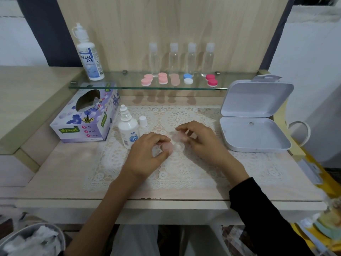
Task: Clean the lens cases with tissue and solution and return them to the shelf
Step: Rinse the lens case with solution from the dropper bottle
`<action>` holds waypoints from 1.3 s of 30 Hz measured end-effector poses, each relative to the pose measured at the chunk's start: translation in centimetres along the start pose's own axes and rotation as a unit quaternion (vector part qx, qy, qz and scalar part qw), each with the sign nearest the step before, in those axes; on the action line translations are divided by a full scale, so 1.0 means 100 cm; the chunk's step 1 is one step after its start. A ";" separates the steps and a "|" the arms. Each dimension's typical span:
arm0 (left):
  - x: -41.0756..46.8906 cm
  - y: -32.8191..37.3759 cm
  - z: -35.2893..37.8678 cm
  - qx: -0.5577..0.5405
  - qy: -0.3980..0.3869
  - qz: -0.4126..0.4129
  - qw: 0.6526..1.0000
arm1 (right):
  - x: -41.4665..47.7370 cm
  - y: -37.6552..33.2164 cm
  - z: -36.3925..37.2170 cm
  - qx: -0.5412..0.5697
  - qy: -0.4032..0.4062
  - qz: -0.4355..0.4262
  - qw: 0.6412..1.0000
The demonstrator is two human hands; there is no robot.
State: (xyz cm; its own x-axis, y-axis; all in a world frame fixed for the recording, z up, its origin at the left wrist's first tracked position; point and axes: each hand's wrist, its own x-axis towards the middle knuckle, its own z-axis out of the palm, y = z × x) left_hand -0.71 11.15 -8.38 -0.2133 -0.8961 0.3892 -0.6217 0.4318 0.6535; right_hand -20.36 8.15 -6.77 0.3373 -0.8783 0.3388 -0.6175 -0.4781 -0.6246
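Over the lace mat (184,172), my left hand (147,154) pinches a pale pink lens case (168,146) by its left cap. My right hand (201,139) holds a second pale pink cap (181,136) just above the case's open white cup (178,147). A small solution bottle (128,132) stands uncapped left of my hands, its white cap (143,121) beside it. The tissue box (86,117) sits at the left. Several lens cases lie on the glass shelf (129,85): pink ones (147,80), a blue-and-white one (188,78) and a magenta one (211,80).
A large solution bottle (89,56) stands at the shelf's left end, and several clear bottles (173,59) line its back. An open white box (254,117) lies at the right of the table. A bin with used tissues (31,241) sits below left.
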 end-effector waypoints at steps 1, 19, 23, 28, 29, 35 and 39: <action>0.000 0.000 0.000 0.001 0.002 0.001 1.000 | -0.003 -0.001 0.002 0.013 -0.005 -0.007 1.000; 0.001 0.000 0.001 0.007 0.008 0.010 1.000 | -0.018 -0.001 0.015 -0.051 0.018 -0.025 0.998; 0.001 0.000 0.000 0.009 0.008 0.014 1.000 | -0.018 -0.007 0.015 -0.110 0.032 0.007 0.993; 0.001 -0.002 0.001 -0.001 0.008 0.012 1.000 | -0.022 -0.007 0.013 -0.059 0.024 0.013 0.998; 0.001 -0.002 0.001 -0.003 0.008 0.011 1.000 | -0.022 -0.006 0.013 -0.051 0.029 0.011 0.998; 0.001 -0.003 0.002 0.001 0.009 0.014 1.000 | -0.018 -0.004 0.014 -0.065 0.038 0.023 0.997; 0.001 -0.003 0.001 0.006 0.008 0.015 1.000 | -0.019 -0.005 0.014 -0.047 0.038 0.025 0.998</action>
State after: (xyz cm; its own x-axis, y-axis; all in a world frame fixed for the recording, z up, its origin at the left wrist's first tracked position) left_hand -0.67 10.90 -8.60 -0.2200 -0.8807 0.4195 -0.6245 0.4575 0.6330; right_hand -19.71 10.08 -8.08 0.2508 -0.8971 0.3638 -0.6976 -0.4281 -0.5745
